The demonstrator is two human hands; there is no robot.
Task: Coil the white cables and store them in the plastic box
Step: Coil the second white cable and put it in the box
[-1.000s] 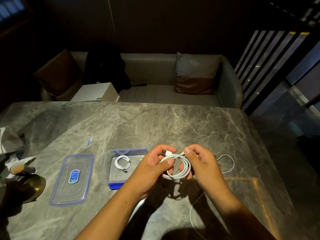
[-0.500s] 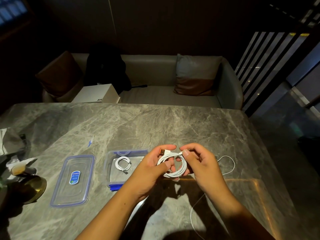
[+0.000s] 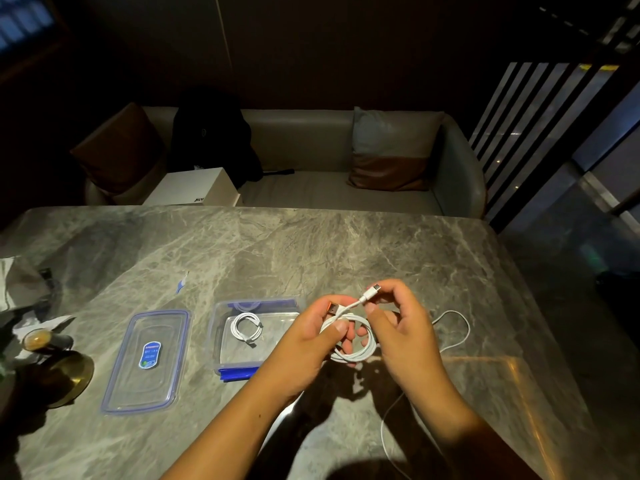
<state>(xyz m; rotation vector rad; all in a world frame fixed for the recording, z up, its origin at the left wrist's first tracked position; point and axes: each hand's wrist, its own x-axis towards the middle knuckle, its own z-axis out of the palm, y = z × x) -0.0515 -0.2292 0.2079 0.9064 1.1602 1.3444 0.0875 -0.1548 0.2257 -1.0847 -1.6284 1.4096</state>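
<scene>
I hold a coiled white cable [image 3: 360,355] just right of the plastic box [image 3: 221,327], lifted off the table [image 3: 311,244]. My left hand [image 3: 304,344] has its fingers curled round the loops, with the thumb pressing them down. My right hand [image 3: 405,337] pinches the cable's small plug end between thumb and forefinger.

Inside the box lies a second coil [image 3: 246,329], flat on the bottom. The clear lid [image 3: 147,362] lies flat to the left of the box, apart from it. Farther right of the box, past my hands, a loose white cable [image 3: 457,327] loops on the surface and runs toward the near edge.

The table is grey, pale-veined marble with a glossy sheen. Beyond the box, past the far edge, stands a grey sofa [image 3: 311,188]. It carries a grey-and-brown cushion [image 3: 391,154], a black bag [image 3: 211,143] and a white carton [image 3: 194,188]. The room is dim, and a slatted screen [image 3: 519,109] stands far to the right of the box.
</scene>
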